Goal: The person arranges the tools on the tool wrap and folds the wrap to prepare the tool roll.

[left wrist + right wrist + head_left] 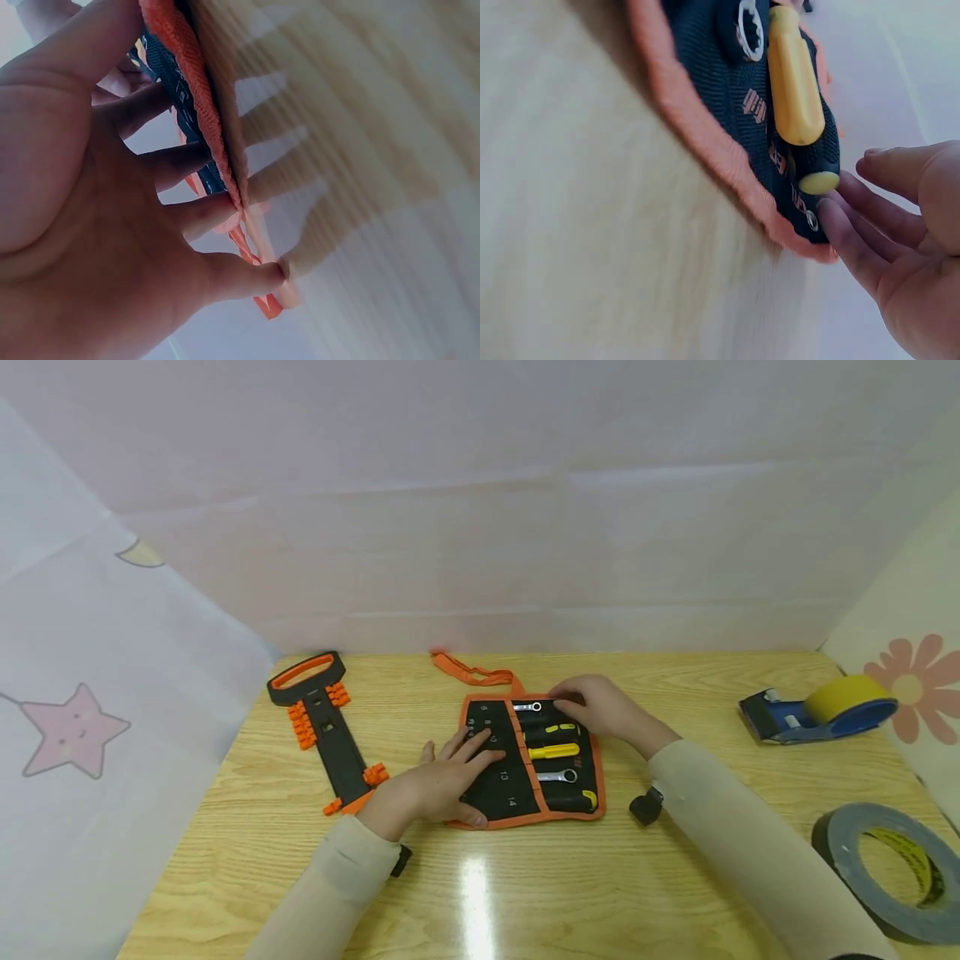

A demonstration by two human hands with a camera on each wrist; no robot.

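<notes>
A black tool pouch (517,789) with orange edging lies unfolded on the table, an orange tie strap (472,674) trailing behind it. Its right half holds a small wrench (527,707), a larger wrench (557,776), a yellow handle (553,751) and black-and-yellow handles (570,798). Numbers mark the left half. My left hand (442,787) rests across that half's left edge, fingers spread; the left wrist view shows the fingertips along the orange edging (199,97). At the far right corner, my right hand (596,703) touches the pouch with extended fingers, thumb apart in the right wrist view.
Left of the pouch lies a black rack (341,758) with a handle and orange clips. On the right are a blue tape dispenser (787,720) with a yellow roll (851,700) and, nearer, a grey tape roll (855,835). A pale cloth backdrop (480,552) borders the table's back.
</notes>
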